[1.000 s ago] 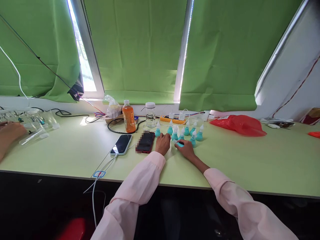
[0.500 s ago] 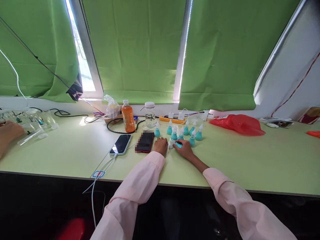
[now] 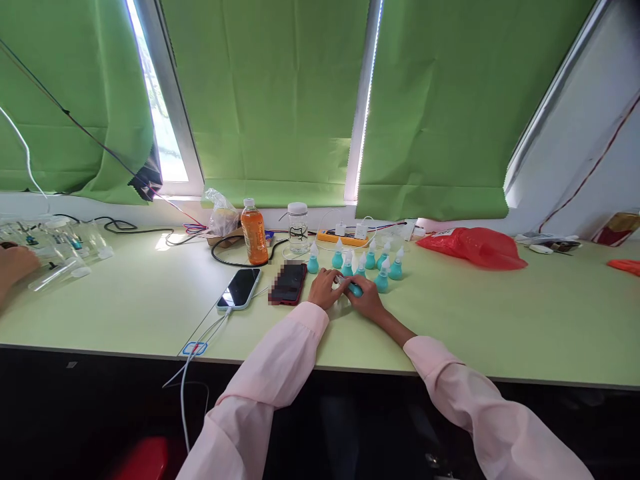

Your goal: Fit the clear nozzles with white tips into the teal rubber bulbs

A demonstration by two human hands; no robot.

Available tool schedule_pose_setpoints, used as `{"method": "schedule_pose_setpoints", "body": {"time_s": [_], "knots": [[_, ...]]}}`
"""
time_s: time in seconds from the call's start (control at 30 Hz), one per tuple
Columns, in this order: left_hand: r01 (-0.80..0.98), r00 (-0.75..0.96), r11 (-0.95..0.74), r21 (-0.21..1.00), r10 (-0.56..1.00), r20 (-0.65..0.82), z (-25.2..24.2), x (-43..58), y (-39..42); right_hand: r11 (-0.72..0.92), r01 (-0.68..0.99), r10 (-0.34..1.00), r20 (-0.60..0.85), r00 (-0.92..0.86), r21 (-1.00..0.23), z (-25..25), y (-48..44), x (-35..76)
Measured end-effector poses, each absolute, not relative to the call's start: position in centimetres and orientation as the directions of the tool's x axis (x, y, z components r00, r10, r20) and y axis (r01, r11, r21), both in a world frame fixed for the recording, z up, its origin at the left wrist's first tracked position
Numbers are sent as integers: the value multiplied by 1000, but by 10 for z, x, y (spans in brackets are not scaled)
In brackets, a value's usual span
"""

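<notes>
A person in pale pink sleeves leans over a light green table (image 3: 500, 320), both hands meeting near its middle. The left hand (image 3: 324, 288) and right hand (image 3: 367, 301) close together on one small teal bottle (image 3: 354, 288) lying on its side between them; the fingers of both hands curl round it, though whether they grip it tightly or only steady it cannot be told at this size. The step in hand appears to be work on this single bottle, perhaps at its white tip, with the hands holding it low over the table. The next move, by the look of it, calls for a fine pinch at the tip and a firm hold on the body, without knocking the row just beyond.

Just left of the hands lie a dark phone (image 3: 289, 283) and a light-cased phone (image 3: 239, 289) on a white cable (image 3: 200, 337) that runs off the near edge. Just beyond the hands stand several upright teal bottles (image 3: 383, 275) with white pointed caps, close together. Farther back are an orange drink bottle (image 3: 254, 232), a clear jar (image 3: 299, 227) and a yellow power strip (image 3: 345, 237). A red plastic bag (image 3: 473, 248) lies to the far right. At the far left, another person's hand (image 3: 13, 265) rests by clear plastic packets (image 3: 60, 247). Green blinds (image 3: 280, 100) cover the windows behind.
</notes>
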State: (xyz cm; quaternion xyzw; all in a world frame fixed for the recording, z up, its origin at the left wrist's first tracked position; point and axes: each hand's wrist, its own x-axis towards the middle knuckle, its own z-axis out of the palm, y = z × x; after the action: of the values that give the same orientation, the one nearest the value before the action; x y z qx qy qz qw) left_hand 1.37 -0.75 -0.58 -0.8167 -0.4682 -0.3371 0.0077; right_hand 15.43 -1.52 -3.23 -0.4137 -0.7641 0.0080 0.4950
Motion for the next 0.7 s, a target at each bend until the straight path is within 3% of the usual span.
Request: {"method": "schedule_pose_setpoints", "body": {"time_s": [0.33, 0.7], "knots": [[805, 327, -541, 244, 747, 579, -13, 17, -4, 662, 636, 640, 740, -206, -396, -33, -19, 150], [776, 457, -621, 109, 673, 581, -5, 14, -13, 668, 652, 680, 651, -339, -358, -37, -22, 147]]}}
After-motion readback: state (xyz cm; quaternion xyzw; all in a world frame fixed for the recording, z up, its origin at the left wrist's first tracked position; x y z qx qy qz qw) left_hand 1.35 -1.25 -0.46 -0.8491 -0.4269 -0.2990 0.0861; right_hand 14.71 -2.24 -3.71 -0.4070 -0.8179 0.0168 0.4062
